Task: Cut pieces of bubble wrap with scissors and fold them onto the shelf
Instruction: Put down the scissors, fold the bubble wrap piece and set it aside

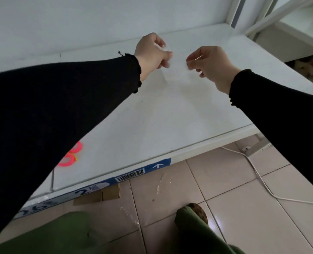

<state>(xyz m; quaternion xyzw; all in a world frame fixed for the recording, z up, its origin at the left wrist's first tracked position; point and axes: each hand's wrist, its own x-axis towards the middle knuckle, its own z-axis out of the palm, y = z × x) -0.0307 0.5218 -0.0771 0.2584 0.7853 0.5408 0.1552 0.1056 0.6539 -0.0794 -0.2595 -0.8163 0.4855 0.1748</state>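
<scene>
- The white shelf (170, 116) fills the middle of the head view, its front edge running from lower left up to the right, with a blue barcode label (130, 175) stuck along that edge
- Pink scissors (70, 154) lie on the shelf at the left, mostly hidden under the left black sleeve (60, 110); only the two ring handles show
- Below the shelf lies a tiled floor (225, 180) with a white cable (258, 175) trailing across it, a flat bit of cardboard (104, 195) under the shelf edge, and green trouser legs (56, 233) at the bottom
- More white shelving (273, 13) stands at the upper right
- The left hand (152, 52) and right hand (212, 65) are raised over the back part of the shelf, near each other but apart
- A clear piece of bubble wrap (177, 72) hangs between them, very faint against the white surface
- The fingers (165, 55) of the left hand are pinched on its upper left corner, and the right hand's fingers (192, 59) are pinched on its upper right edge
- The top edge of the piece runs roughly left to right between the hands, and the sheet drops from there toward the shelf; its lower edge is too faint to tell
</scene>
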